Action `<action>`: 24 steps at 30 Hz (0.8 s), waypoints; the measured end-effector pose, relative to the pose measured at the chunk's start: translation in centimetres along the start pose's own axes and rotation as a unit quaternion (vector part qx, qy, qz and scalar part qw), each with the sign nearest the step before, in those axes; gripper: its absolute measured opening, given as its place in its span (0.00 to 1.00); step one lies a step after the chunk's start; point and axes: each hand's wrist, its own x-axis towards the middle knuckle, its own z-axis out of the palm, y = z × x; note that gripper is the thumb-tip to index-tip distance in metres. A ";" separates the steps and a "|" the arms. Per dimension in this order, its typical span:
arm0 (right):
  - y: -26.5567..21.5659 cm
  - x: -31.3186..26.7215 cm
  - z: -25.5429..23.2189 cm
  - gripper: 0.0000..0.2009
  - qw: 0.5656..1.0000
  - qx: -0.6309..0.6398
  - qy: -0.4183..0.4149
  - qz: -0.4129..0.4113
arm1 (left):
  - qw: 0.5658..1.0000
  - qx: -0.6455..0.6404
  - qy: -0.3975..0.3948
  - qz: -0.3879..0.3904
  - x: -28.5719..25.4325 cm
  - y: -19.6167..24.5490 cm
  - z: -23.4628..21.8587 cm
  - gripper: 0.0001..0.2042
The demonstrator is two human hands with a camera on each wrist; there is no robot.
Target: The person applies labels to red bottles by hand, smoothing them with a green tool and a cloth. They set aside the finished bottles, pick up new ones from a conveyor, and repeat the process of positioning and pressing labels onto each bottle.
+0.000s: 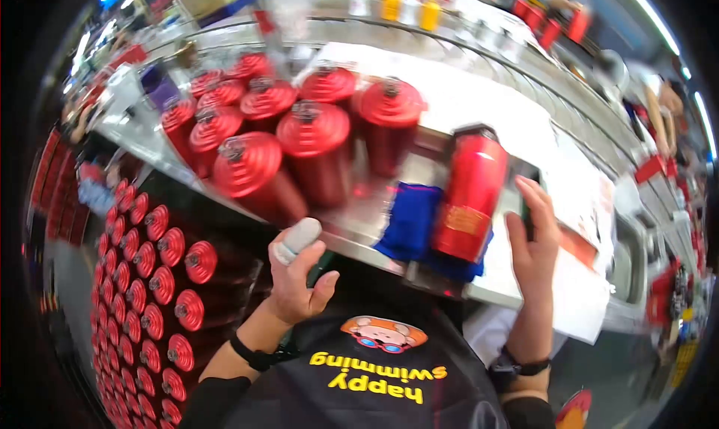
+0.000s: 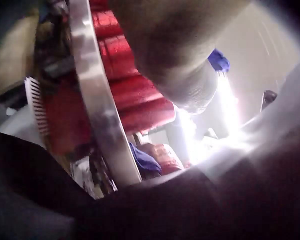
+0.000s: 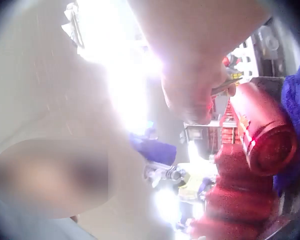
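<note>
A red cylinder [image 1: 470, 193] lies on a blue cloth [image 1: 410, 221] on the metal bench; the right wrist view shows its round end [image 3: 272, 150]. My right hand [image 1: 535, 242] is just right of it, fingers extended and apart, holding nothing. My left hand [image 1: 296, 275], with a white covering on one finger, hovers at the bench's front edge with thumb and fingers apart. Left of the cloth stand several red canisters [image 1: 313, 148] with stepped round lids. In the left wrist view, part of my left hand [image 2: 180, 60] blocks some red canisters [image 2: 140, 97].
Many red lidded canisters [image 1: 152, 320] stand low at the left. White sheets [image 1: 524, 122] cover the bench behind and to the right, near a sink [image 1: 629, 242]. Yellow and white bottles [image 1: 429, 14] line the far side. Other people's arms [image 1: 659, 118] show at the right.
</note>
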 end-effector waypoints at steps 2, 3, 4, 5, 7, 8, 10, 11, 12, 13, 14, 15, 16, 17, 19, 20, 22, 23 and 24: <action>0.4 -2.1 0.7 0.20 0.998 0.031 0.004 0.061 | 0.989 -0.124 -0.081 0.022 3.6 1.5 1.7 0.23; 0.2 -2.8 1.4 0.21 0.996 0.039 -0.004 0.081 | 0.982 -0.164 -0.090 0.004 4.5 1.9 3.0 0.24; 0.3 -3.4 1.8 0.21 0.994 0.051 -0.012 0.097 | 0.975 -0.200 -0.098 -0.015 5.6 2.3 4.2 0.25; 0.9 -4.0 2.2 0.24 0.995 0.031 -0.011 0.091 | 0.965 -0.229 -0.125 -0.020 6.9 2.4 5.3 0.29; 1.1 -4.5 2.3 0.25 0.991 0.054 -0.002 0.120 | 0.910 -0.363 -0.134 -0.149 8.6 2.8 8.3 0.31; 1.2 -4.6 2.3 0.26 0.989 0.064 0.001 0.134 | 0.869 -0.425 -0.136 -0.214 9.2 2.9 10.0 0.32; 1.3 -4.8 2.2 0.25 0.987 0.087 0.000 0.138 | 0.858 -0.444 -0.112 -0.231 9.7 2.6 11.9 0.34; 1.7 -5.1 2.3 0.24 0.986 0.095 0.012 0.138 | 0.870 -0.429 -0.117 -0.213 9.8 2.5 12.3 0.35; 2.0 -5.4 2.3 0.24 0.985 0.103 0.023 0.138 | 0.880 -0.414 -0.121 -0.197 9.7 2.3 12.6 0.36; 1.7 -5.4 1.5 0.23 0.974 0.124 0.022 0.186 | 0.924 -0.323 -0.164 -0.119 9.6 2.1 11.8 0.43; 1.5 -5.2 1.6 0.20 0.939 0.237 0.086 0.232 | 0.937 -0.293 -0.169 -0.086 9.5 2.5 11.7 0.46; 1.2 -5.0 0.8 0.18 0.902 0.309 0.071 0.293 | 0.948 -0.261 -0.173 -0.053 9.3 2.9 11.5 0.48; 0.8 -4.6 -0.2 0.17 0.854 0.379 0.058 0.351 | 0.957 -0.229 -0.177 -0.018 9.2 3.0 11.5 0.50; 0.5 -4.2 -0.8 0.12 0.836 0.393 0.037 0.382 | 0.959 -0.196 -0.202 -0.017 8.8 2.7 11.8 0.55; 1.5 -4.8 -0.2 0.10 0.838 0.392 0.026 0.378 | 0.953 -0.211 -0.212 -0.036 9.2 2.4 12.0 0.55; 2.0 -5.1 0.0 0.10 0.840 0.391 0.021 0.376 | 0.950 -0.219 -0.218 -0.045 9.3 2.2 12.2 0.55; 2.3 -5.6 0.1 0.09 0.822 0.411 0.003 0.395 | 0.949 -0.223 -0.221 -0.038 9.1 1.9 12.3 0.56; 2.6 -5.9 0.2 0.09 0.816 0.420 -0.006 0.396 | 0.948 -0.225 -0.223 -0.035 9.0 1.8 12.3 0.56; 2.8 -6.0 0.4 0.09 0.811 0.431 -0.015 0.396 | 0.947 -0.231 -0.219 -0.036 9.0 1.8 12.4 0.56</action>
